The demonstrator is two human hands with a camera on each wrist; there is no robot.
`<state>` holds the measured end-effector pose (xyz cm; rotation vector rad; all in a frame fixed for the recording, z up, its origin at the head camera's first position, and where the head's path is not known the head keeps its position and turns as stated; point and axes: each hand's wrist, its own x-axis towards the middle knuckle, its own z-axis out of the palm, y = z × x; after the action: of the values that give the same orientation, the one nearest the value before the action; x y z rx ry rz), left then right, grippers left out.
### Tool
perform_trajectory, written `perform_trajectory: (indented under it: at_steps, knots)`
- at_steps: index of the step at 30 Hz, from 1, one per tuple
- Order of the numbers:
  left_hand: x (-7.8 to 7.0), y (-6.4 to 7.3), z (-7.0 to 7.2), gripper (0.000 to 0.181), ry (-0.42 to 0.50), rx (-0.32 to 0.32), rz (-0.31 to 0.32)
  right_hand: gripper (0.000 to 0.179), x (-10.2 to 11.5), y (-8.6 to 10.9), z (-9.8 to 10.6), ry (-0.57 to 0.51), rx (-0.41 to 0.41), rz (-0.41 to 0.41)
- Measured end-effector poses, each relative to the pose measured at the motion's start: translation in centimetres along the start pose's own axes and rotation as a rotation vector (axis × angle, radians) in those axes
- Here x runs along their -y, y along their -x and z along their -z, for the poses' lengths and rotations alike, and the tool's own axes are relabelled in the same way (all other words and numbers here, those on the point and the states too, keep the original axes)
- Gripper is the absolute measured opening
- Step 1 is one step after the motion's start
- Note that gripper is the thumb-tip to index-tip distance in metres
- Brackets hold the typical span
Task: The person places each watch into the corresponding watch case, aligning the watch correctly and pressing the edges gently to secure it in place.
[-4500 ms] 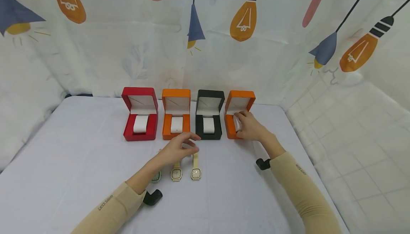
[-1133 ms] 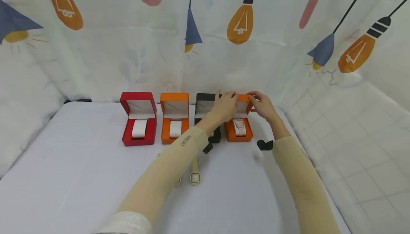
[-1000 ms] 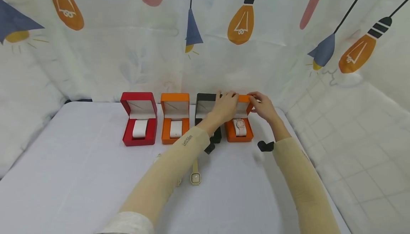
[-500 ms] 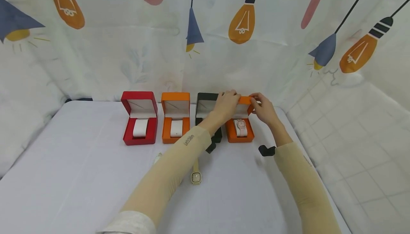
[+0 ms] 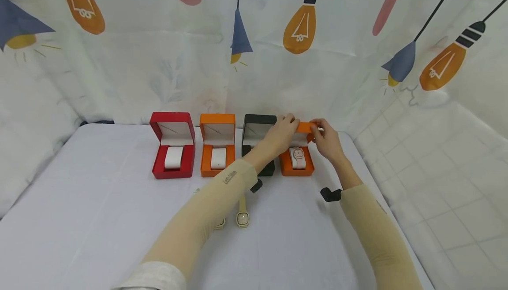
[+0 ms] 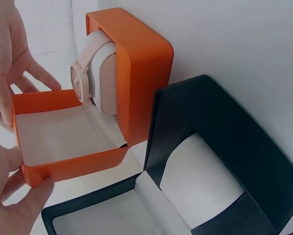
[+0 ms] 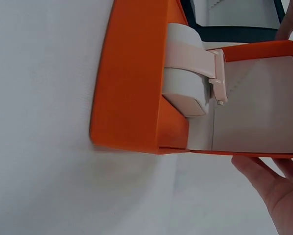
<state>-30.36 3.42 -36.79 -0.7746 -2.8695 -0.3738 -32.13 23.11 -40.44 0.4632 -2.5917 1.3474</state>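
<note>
At the right end of the row, an orange watch box (image 5: 296, 166) has its lid raised. A pale pink watch (image 5: 298, 153) is wrapped round the white cushion inside it, also plain in the left wrist view. My left hand (image 5: 281, 133) grips the left corner of the lid (image 6: 73, 166), thumb and fingers on its rim. The opposite corner is pinched by my right hand (image 5: 327, 141), whose fingers and thumb show below the lid's edge in the right wrist view. Partly behind my left forearm stands a dark green-black watch box (image 5: 259, 118).
Further left stand an open orange box (image 5: 217, 120) and an open red box (image 5: 170, 117), each with a bare white cushion. A cream watch (image 5: 243, 219) lies on the white-covered table; another watch (image 5: 220, 224) is partly hidden by my left sleeve.
Earlier my right hand was at the box's cushion and my left hovered over the watches. Both hands then moved to the lid, which has tipped slightly forward and down over the last second.
</note>
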Motion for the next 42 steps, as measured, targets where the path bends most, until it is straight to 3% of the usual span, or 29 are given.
perform_trajectory:
  at_steps: [7, 13, 23, 31, 42]
  knots:
    - [0.0, 0.1, -0.3, 0.058, 0.107, 0.032, 0.012, 0.033, -0.4, 0.6, 0.2, 0.002, -0.005, 0.043]
    - [0.1, 0.4, -0.2, 0.050, 0.164, 0.055, 0.053, 0.035, -0.3, 0.9, 0.6, 0.007, 0.040, 0.060]
    - [-0.3, 1.5, 0.0, 0.048, 0.244, 0.085, 0.047, 0.041, 0.2, 1.7, 2.5, 0.014, 0.186, 0.026]
    - [-0.5, 2.4, -1.0, 0.038, 0.303, 0.061, 0.033, 0.033, 1.2, 2.3, 3.0, 0.107, 0.222, -0.022]
    - [-0.5, 3.1, -1.6, 0.048, 0.281, 0.061, 0.012, 0.032, 1.0, 3.0, 2.8, 0.124, 0.220, 0.019]
